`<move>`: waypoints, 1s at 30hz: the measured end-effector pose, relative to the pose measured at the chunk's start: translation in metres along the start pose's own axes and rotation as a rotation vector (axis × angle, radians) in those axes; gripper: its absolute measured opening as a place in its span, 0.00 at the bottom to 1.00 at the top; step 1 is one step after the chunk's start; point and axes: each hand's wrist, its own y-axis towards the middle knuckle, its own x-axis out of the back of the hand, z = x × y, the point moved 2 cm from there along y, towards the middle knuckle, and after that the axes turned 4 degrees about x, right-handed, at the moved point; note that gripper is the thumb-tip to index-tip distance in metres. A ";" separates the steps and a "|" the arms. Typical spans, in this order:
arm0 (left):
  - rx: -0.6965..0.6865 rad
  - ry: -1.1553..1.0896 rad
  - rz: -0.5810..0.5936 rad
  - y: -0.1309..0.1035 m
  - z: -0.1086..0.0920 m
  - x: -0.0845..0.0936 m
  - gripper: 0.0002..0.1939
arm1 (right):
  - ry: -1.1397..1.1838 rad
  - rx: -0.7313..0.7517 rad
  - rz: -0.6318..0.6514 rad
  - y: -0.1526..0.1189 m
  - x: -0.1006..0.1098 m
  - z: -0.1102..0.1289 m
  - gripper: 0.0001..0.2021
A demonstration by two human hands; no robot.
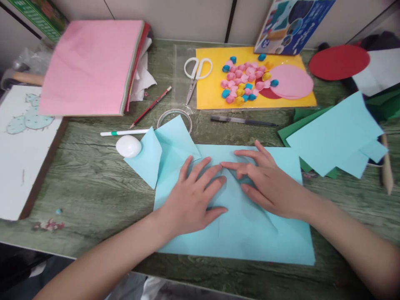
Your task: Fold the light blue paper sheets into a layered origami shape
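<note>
My left hand (195, 196) lies flat with its fingers spread on a large light blue paper sheet (290, 246). Beside it, my right hand (265, 183) rests on the same blue paper, fingers apart, its index fingertip close to the left fingers. Between and below the hands runs a slanting edge, apparently of a smaller blue piece on the sheet; the hands cover much of it. Two folded light blue paper pieces lie at the sheet's upper left, one a creased square (176, 135), the other a folded piece (146, 158) touching a white egg-shaped object (128, 146).
Behind the sheet are a tape roll (189, 121), a pencil (151, 106), white-handled scissors (193, 83) and a pen (243, 121). Pink, blue and yellow paper bits sit on yellow paper (209, 98). Blue cut papers (334, 133) lie right, a pink paper stack (93, 66) left.
</note>
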 end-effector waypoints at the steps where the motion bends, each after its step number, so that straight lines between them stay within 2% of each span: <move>1: -0.004 0.007 0.000 0.000 0.000 0.000 0.29 | -0.013 0.010 -0.009 0.000 -0.001 0.000 0.04; 7: -0.013 0.051 -0.003 0.000 -0.001 0.000 0.29 | 0.022 0.001 -0.023 0.000 -0.001 0.003 0.08; 10: -0.032 0.056 0.000 0.000 0.000 0.000 0.29 | 0.095 -0.043 -0.017 0.002 0.002 0.002 0.05; 15: -0.046 0.068 0.020 0.001 0.000 -0.001 0.29 | 0.183 -0.109 -0.127 -0.002 0.009 -0.002 0.04; 19: -0.035 0.078 0.038 0.003 -0.001 -0.002 0.29 | 0.046 -0.017 -0.111 -0.005 0.009 0.007 0.07; 24: -0.028 0.106 0.048 0.003 0.000 -0.002 0.30 | -0.184 0.116 -0.100 -0.003 0.001 0.025 0.05; 30: -0.020 0.087 0.021 0.001 0.001 -0.003 0.33 | -0.369 0.140 -0.076 0.001 -0.003 0.032 0.07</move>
